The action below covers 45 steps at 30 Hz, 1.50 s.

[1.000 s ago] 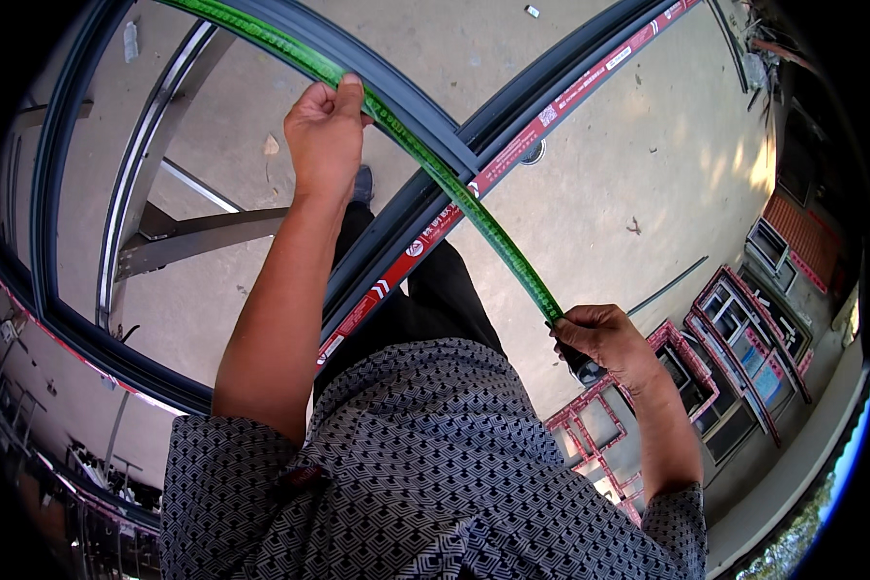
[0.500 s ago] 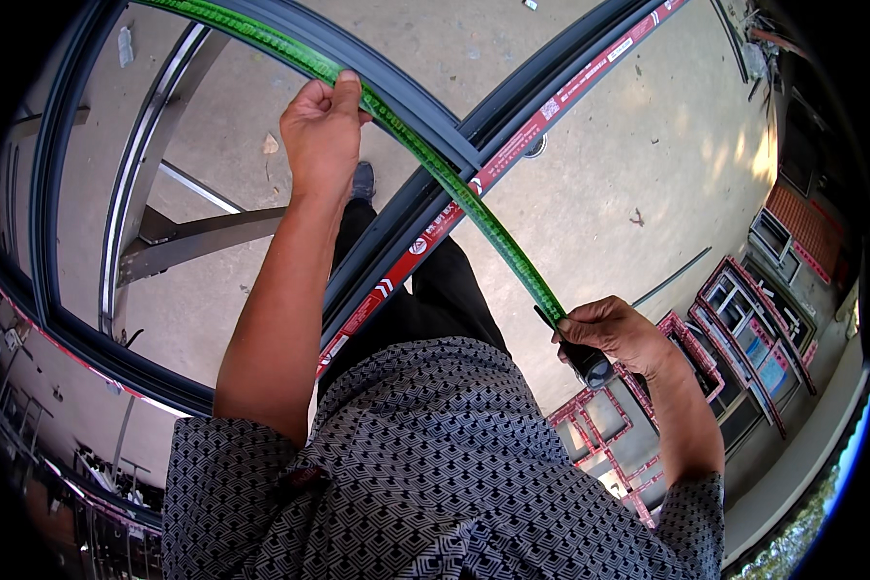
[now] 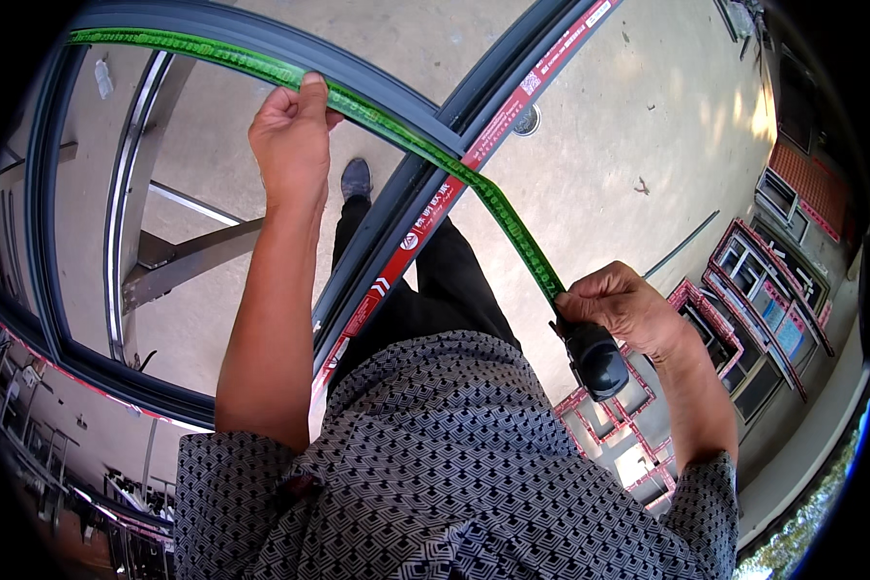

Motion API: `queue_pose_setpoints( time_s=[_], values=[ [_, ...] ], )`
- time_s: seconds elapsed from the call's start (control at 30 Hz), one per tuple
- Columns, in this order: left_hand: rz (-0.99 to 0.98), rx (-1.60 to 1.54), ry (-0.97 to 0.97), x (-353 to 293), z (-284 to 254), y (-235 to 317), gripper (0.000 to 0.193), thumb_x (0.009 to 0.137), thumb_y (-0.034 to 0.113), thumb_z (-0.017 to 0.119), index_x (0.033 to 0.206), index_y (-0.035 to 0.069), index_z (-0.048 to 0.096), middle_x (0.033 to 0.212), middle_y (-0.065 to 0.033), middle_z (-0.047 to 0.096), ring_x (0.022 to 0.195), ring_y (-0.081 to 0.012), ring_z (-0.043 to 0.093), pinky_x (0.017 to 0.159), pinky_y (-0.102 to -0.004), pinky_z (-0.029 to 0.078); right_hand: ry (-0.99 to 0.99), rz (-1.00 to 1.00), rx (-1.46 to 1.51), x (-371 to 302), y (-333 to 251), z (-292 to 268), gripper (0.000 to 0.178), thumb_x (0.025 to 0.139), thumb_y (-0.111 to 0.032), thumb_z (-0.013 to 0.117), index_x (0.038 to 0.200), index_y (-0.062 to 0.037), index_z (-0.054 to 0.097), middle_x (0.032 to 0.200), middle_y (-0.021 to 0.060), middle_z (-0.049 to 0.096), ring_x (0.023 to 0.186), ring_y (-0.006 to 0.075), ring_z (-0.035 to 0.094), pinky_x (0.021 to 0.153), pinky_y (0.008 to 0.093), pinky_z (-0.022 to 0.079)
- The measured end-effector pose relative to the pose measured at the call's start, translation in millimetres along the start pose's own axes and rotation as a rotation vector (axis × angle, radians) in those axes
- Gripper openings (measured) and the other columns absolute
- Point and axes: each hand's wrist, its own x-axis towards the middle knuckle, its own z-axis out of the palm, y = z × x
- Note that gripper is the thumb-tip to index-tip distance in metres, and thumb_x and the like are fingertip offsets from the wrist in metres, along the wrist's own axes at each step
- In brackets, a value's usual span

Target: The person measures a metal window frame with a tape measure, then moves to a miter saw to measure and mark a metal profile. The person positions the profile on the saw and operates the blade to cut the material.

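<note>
A green tape measure blade (image 3: pixel 396 128) runs along the crossbar of a dark grey window frame (image 3: pixel 367 72) and bends down over its red-labelled edge (image 3: pixel 493 130). My left hand (image 3: pixel 293 135) pinches the blade between thumb and fingers against the crossbar. Below and to the right, off the frame, my right hand (image 3: pixel 621 311) grips the black tape case (image 3: pixel 597 362), its thumb at the spot where the blade comes out. The blade's far end lies toward the upper left corner of the frame; its tip is too small to make out.
A metal stand (image 3: pixel 188 266) with slanted legs is seen through the frame. Red-and-white wrapped frames (image 3: pixel 609 416) lie on the floor at the lower right, and more window frames (image 3: pixel 759 309) lean farther right. My shoe (image 3: pixel 356 180) shows beneath the frame.
The blade now lies closer along the crossbar and bends more sharply at the frame's edge. My left hand has shifted left in view; my right hand and the case have turned slightly.
</note>
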Motion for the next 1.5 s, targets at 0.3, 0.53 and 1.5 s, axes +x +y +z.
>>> queue_pose_setpoints(
  time_s=[0.3,0.53,1.5],
  values=[
    [0.015,0.007,-0.021,1.0,-1.3,-2.9,0.029,0.101,0.019,0.069,0.077,0.005,0.062,0.073,-0.0035,0.067,0.065,-0.0097,0.061,0.07,-0.0275,0.055,-0.049,0.01,0.191,-1.2,-10.2,0.3,0.02,0.096,-0.01,0.074,0.08,0.0023,0.076,0.065,-0.0017,0.066,0.055,0.0043,0.053,0.051,0.0241,0.042],
    [0.02,0.019,-0.039,3.9,-3.3,-4.6,0.027,0.1,0.021,0.071,0.079,0.006,0.063,0.073,-0.0027,0.067,0.064,-0.0094,0.06,0.069,-0.0274,0.054,-0.07,0.021,0.284,-2.8,-10.4,8.5,0.019,0.095,-0.01,0.074,0.08,0.0022,0.076,0.062,-0.0023,0.064,0.05,0.0033,0.052,0.046,0.0224,0.038],
    [0.044,0.04,-0.038,4.8,-4.1,-4.3,0.028,0.1,0.02,0.07,0.079,0.004,0.063,0.07,-0.0039,0.065,0.062,-0.0105,0.06,0.066,-0.0264,0.051,-0.086,-0.061,0.358,0.8,-16.3,10.4,0.02,0.093,-0.009,0.075,0.076,0.0021,0.075,0.06,-0.0022,0.063,0.048,0.0026,0.05,0.044,0.022,0.037]
  ],
)
